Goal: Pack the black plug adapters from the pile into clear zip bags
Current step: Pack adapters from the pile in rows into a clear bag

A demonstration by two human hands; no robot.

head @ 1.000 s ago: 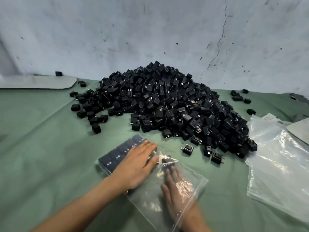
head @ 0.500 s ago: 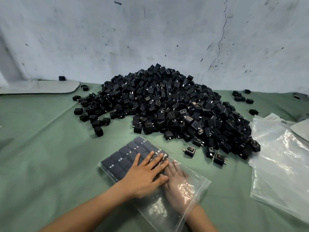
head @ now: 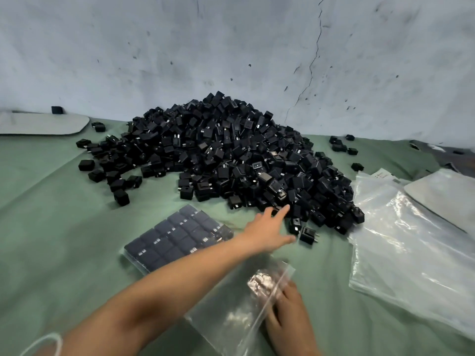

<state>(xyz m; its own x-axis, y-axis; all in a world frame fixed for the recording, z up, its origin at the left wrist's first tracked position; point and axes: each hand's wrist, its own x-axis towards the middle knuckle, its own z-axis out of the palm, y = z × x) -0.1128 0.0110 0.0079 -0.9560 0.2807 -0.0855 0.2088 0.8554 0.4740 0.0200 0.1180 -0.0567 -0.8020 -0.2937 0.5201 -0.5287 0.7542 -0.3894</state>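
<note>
A big pile of black plug adapters (head: pixel 231 155) lies on the green cloth against the wall. In front of it lies a clear zip bag (head: pixel 231 309); its far half holds neat rows of packed adapters (head: pixel 180 235), and its near half is empty plastic. My left hand (head: pixel 267 227) reaches across the bag, fingers stretched out, with the fingertips at the pile's near edge beside two loose adapters (head: pixel 308 235). My right hand (head: pixel 288 314) holds the bag's open end, its fingers curled at the plastic edge.
A stack of empty clear bags (head: pixel 411 253) lies to the right, with a grey board (head: pixel 449 196) on it. Another grey board (head: pixel 43 123) sits at the back left. Stray adapters (head: pixel 120 183) dot the cloth left of the pile, others (head: pixel 341 146) at the back right.
My left hand has left the packed rows and reached forward to the pile's edge. My right hand has drawn back out of the bag to its open end.
</note>
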